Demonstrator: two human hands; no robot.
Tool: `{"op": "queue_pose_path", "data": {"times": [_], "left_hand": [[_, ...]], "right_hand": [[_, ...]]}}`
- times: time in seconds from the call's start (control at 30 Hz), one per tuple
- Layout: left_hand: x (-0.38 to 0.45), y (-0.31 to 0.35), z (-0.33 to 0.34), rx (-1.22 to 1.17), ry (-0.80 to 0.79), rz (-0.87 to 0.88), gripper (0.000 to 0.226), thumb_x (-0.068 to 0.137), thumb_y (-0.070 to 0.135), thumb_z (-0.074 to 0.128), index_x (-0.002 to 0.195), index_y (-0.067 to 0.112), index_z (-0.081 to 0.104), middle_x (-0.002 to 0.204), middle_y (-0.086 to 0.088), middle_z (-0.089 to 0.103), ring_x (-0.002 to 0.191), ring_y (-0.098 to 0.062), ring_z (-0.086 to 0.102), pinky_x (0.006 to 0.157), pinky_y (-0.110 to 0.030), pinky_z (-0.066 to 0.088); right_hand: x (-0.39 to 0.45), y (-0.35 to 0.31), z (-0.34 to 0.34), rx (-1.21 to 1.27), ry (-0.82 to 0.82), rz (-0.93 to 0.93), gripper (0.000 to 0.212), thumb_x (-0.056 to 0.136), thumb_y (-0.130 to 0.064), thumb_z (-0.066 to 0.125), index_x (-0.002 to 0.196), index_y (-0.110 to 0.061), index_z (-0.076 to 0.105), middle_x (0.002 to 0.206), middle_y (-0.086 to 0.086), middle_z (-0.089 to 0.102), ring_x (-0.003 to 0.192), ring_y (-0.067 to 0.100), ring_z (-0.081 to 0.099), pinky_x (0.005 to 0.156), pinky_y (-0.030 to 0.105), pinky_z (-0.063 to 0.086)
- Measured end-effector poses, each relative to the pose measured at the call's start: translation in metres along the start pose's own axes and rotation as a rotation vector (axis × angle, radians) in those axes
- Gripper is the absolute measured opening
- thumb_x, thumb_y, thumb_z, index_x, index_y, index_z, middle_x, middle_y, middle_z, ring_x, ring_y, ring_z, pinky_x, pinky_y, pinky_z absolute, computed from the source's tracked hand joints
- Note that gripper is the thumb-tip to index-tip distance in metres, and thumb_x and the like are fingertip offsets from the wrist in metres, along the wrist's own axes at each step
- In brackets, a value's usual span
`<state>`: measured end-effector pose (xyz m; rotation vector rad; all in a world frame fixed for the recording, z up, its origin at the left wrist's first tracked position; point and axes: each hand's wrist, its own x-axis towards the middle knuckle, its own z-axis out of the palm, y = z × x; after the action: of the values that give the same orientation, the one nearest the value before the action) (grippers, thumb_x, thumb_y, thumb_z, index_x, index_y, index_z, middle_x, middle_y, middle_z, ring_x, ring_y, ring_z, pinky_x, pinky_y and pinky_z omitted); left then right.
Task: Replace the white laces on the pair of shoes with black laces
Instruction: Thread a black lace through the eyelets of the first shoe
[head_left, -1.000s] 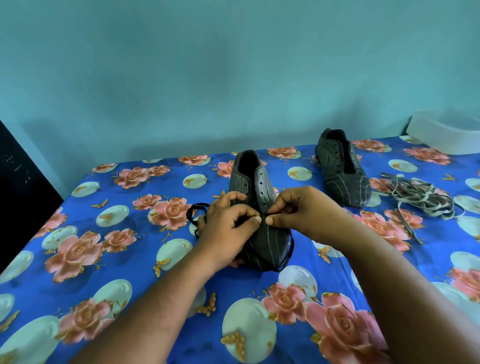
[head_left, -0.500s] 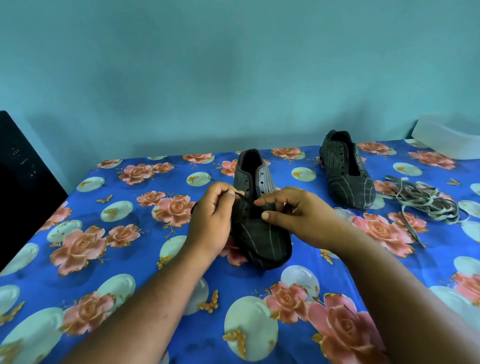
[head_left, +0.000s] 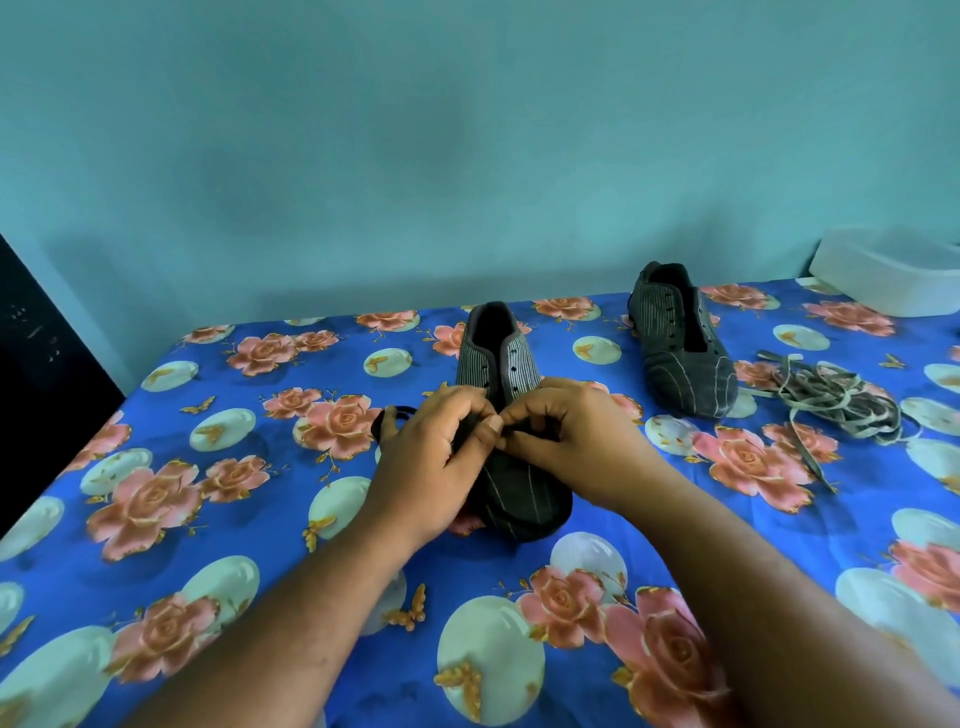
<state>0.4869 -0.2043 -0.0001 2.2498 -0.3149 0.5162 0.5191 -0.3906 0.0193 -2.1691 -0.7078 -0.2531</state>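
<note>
One dark pinstriped shoe (head_left: 511, 395), bare eyelets, black lace (head_left: 390, 415) trailing left.

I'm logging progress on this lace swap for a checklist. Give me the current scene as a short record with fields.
near shoe: near shoe on the floral cloth, upper eyelets empty
hands: left hand and right hand meet over its lower eyelets, pinching the black lace
black lace: a loop trails left of the left hand
far shoe: far shoe unlaced, untouched
white laces: white laces piled right of the far shoe
other: white tub at back right
</note>
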Motion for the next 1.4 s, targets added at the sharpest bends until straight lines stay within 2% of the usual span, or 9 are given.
{"op": "queue_pose_path", "data": {"times": [0.23,0.47,0.57,0.63,0.7,0.83,1.03,1.2,1.4], "left_hand": [[-0.001,-0.007,-0.004,0.077,-0.081,0.009,0.051,0.085,0.081,0.042,0.119,0.045,0.055,0.130,0.028,0.055,0.120,0.003,0.053,0.111,-0.064,0.024],[-0.002,-0.006,-0.003,0.082,-0.107,-0.012,0.049,0.081,0.076,0.048,0.120,0.047,0.053,0.133,0.032,0.048,0.129,0.004,0.046,0.113,-0.066,0.023],[-0.003,-0.005,-0.003,0.081,-0.112,-0.023,0.053,0.080,0.078,0.046,0.122,0.046,0.054,0.135,0.033,0.046,0.131,0.004,0.043,0.114,-0.065,0.020],[-0.004,-0.005,-0.002,0.085,-0.111,-0.029,0.055,0.080,0.078,0.045,0.122,0.045,0.054,0.135,0.032,0.046,0.132,0.003,0.043,0.114,-0.063,0.020],[-0.005,-0.004,-0.002,0.091,-0.119,-0.032,0.055,0.081,0.079,0.043,0.124,0.046,0.053,0.137,0.032,0.045,0.133,0.003,0.042,0.114,-0.063,0.020],[-0.005,-0.005,-0.003,0.088,-0.145,-0.040,0.054,0.082,0.080,0.040,0.125,0.048,0.049,0.139,0.032,0.042,0.135,0.001,0.040,0.116,-0.062,0.017],[-0.004,-0.006,-0.003,0.108,-0.164,-0.039,0.058,0.083,0.079,0.040,0.129,0.045,0.050,0.142,0.028,0.042,0.137,-0.002,0.038,0.116,-0.060,0.020],[-0.004,-0.006,-0.003,0.093,-0.175,-0.052,0.057,0.083,0.079,0.041,0.128,0.045,0.051,0.141,0.029,0.042,0.137,-0.003,0.039,0.116,-0.060,0.021],[-0.004,-0.006,-0.004,0.058,-0.179,-0.066,0.055,0.081,0.078,0.044,0.126,0.047,0.051,0.139,0.032,0.041,0.132,0.003,0.037,0.112,-0.061,0.031]], "right_hand": [[0.003,-0.006,-0.009,0.345,0.100,0.179,0.022,0.095,-0.026,0.070,0.080,-0.013,0.060,0.069,0.001,0.055,0.065,0.011,0.046,0.065,0.029,0.041],[0.010,0.014,-0.059,0.902,0.772,0.406,0.027,0.102,-0.022,0.060,0.077,-0.020,0.051,0.066,-0.001,0.058,0.052,0.012,0.048,0.053,0.028,0.044],[0.006,0.036,-0.072,0.905,0.957,0.585,0.020,0.103,-0.027,0.060,0.086,-0.018,0.052,0.066,-0.001,0.056,0.048,0.010,0.046,0.052,0.028,0.046],[0.007,0.045,-0.074,0.740,0.910,0.648,0.011,0.100,-0.025,0.064,0.098,-0.018,0.056,0.076,0.004,0.060,0.052,0.011,0.049,0.052,0.030,0.050],[0.008,0.046,-0.068,0.439,0.798,0.590,0.029,0.093,-0.023,0.070,0.117,-0.021,0.054,0.096,0.008,0.062,0.066,0.016,0.057,0.064,0.037,0.054],[0.007,0.025,-0.041,-0.134,0.589,0.178,0.068,0.084,-0.034,0.079,0.142,-0.023,0.044,0.133,0.003,0.048,0.121,0.020,0.048,0.105,0.037,0.039],[0.002,0.010,-0.014,-0.358,0.046,0.001,0.036,0.086,-0.066,0.049,0.100,-0.038,0.069,0.095,-0.018,0.065,0.098,0.016,0.051,0.085,0.044,0.046],[0.003,0.014,-0.018,-0.278,0.078,-0.022,0.009,0.092,-0.039,0.066,0.085,-0.033,0.066,0.079,-0.018,0.061,0.083,0.017,0.053,0.077,0.045,0.049],[0.006,0.028,-0.058,0.027,0.570,0.311,0.008,0.098,-0.028,0.065,0.091,-0.024,0.066,0.078,-0.006,0.064,0.061,0.001,0.055,0.055,0.023,0.040]]}}
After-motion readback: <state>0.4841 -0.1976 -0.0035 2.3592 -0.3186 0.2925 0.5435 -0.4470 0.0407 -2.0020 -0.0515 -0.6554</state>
